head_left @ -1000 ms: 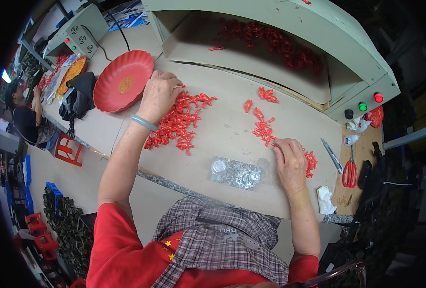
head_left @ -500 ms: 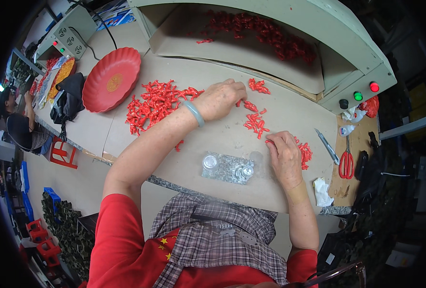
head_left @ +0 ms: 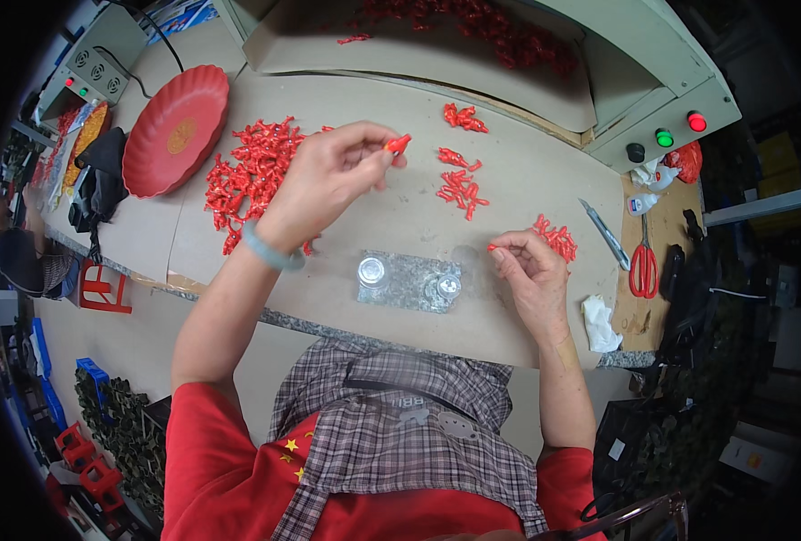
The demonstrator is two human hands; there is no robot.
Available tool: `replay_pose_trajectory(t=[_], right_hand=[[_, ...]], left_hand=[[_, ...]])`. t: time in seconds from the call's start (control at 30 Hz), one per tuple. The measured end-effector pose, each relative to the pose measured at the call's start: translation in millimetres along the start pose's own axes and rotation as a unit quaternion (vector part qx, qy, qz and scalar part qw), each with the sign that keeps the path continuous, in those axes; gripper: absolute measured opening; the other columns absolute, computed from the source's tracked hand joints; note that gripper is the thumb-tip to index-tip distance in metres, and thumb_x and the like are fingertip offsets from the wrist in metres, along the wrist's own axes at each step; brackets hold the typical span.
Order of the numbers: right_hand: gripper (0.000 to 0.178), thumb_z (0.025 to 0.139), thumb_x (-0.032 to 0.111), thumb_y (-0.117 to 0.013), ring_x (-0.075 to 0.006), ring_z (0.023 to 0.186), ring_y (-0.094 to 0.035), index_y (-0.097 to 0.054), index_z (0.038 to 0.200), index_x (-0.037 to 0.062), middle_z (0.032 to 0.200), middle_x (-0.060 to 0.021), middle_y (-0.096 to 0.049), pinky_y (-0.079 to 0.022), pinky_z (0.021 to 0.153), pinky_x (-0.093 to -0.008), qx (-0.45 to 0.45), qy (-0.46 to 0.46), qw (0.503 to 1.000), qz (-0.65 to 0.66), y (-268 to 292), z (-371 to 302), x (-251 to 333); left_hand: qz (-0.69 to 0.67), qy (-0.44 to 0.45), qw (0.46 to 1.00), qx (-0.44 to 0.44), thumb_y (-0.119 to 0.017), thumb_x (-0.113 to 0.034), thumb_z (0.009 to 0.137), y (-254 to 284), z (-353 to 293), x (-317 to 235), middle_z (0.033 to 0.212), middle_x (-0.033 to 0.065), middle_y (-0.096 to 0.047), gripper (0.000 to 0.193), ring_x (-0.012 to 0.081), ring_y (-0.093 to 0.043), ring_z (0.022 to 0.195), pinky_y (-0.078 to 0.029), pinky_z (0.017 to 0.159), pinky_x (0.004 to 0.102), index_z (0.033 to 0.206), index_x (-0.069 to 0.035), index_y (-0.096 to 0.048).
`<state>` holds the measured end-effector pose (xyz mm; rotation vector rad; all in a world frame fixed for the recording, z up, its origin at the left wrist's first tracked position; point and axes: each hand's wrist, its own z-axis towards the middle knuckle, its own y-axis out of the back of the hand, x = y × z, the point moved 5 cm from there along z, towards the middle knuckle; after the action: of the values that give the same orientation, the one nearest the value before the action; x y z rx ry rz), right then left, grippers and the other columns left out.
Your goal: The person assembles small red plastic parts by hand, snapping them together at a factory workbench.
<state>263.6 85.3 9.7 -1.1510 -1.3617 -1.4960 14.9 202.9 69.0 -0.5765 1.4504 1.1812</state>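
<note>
Raised over the board, my left hand (head_left: pixel 333 171) pinches a small glossy red figure-like piece (head_left: pixel 400 143) between thumb and fingertips. My right hand (head_left: pixel 534 278) holds a tiny red bit (head_left: pixel 492 247) at its fingertips, its exact kind too small to tell. Beside my left wrist spreads a large heap of red pieces (head_left: pixel 252 171). Small clusters lie farther off: one group (head_left: pixel 464 118) near the cabinet, another (head_left: pixel 460 191) between my hands, and slender red pieces (head_left: pixel 556 237) behind my right hand. A clear block with two small round dishes (head_left: pixel 409 281) sits in front of me.
At left stands a red scalloped tray (head_left: pixel 135 171). A pale cabinet with lit buttons (head_left: pixel 689 135) holds more red pieces at the back. On the right lie a utility knife (head_left: pixel 604 236), red-handled scissors (head_left: pixel 643 270), a white tissue (head_left: pixel 601 323) and a small bottle (head_left: pixel 639 204).
My left hand has lifted and drawn back leftward from the small clusters with a red piece pinched. My right hand has turned, showing the red bit at its fingertips. The view has shifted slightly.
</note>
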Motion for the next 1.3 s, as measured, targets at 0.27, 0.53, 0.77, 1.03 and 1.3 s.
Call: replay_pose_trajectory(t=[0.27, 0.53, 0.77, 1.03, 1.3], right_hand=[[0.012, 0.089, -0.002, -0.067, -0.0104, 0.073, -0.066, -0.071, 0.1, 0.0001, 0.085, -0.0054, -0.069, -0.053, 0.066, -0.0249, 0.011, 0.01, 1.0, 0.011, -14, -30, 17], [0.013, 0.082, -0.006, -0.07, -0.0229, 0.073, -0.069, -0.07, 0.093, 0.0006, 0.086, -0.0115, -0.069, -0.056, 0.065, -0.0316, 0.024, 0.127, 0.974, -0.188, -30, -35, 40], [0.015, 0.077, -0.007, -0.072, -0.0276, 0.076, -0.067, -0.069, 0.09, -0.0008, 0.086, -0.0119, -0.067, -0.055, 0.066, -0.0353, 0.024, 0.202, 0.946, -0.252, -36, -38, 40], [0.022, 0.073, -0.008, -0.071, -0.0275, 0.079, -0.065, -0.067, 0.093, -0.0019, 0.088, -0.0116, -0.064, -0.055, 0.067, -0.036, 0.046, 0.286, 0.907, -0.306, -37, -39, 49], [0.024, 0.07, -0.007, -0.07, -0.0274, 0.079, -0.065, -0.067, 0.094, -0.0023, 0.089, -0.012, -0.063, -0.055, 0.065, -0.0346, 0.087, 0.319, 0.874, -0.355, -36, -42, 59]], left_hand=[[-0.305, 0.144, 0.936, 0.103, -0.056, -0.003, 0.097, -48, -117, -15, 0.101, 0.0138, -0.071, 0.022, 0.0116, -0.066, 0.076, -0.054, 0.071, 0.024, 0.117, 0.002, -0.062], [-0.404, 0.243, 0.847, 0.245, -0.057, -0.005, 0.099, -98, -157, 19, 0.105, 0.0059, -0.068, 0.022, 0.0098, -0.064, 0.084, -0.054, 0.076, 0.0248, 0.12, 0.001, -0.061], [-0.413, 0.246, 0.843, 0.243, -0.057, -0.006, 0.099, -104, -160, 29, 0.106, 0.007, -0.068, 0.022, 0.0106, -0.065, 0.084, -0.055, 0.076, 0.0247, 0.12, 0.001, -0.06], [-0.417, 0.244, 0.841, 0.243, -0.056, -0.002, 0.099, -108, -160, 32, 0.108, 0.013, -0.069, 0.024, 0.012, -0.065, 0.084, -0.055, 0.075, 0.0249, 0.122, 0.001, -0.059], [-0.421, 0.241, 0.844, 0.228, -0.056, -0.003, 0.1, -107, -158, 34, 0.107, 0.013, -0.07, 0.027, 0.0127, -0.066, 0.083, -0.055, 0.074, 0.025, 0.126, 0.001, -0.059]])
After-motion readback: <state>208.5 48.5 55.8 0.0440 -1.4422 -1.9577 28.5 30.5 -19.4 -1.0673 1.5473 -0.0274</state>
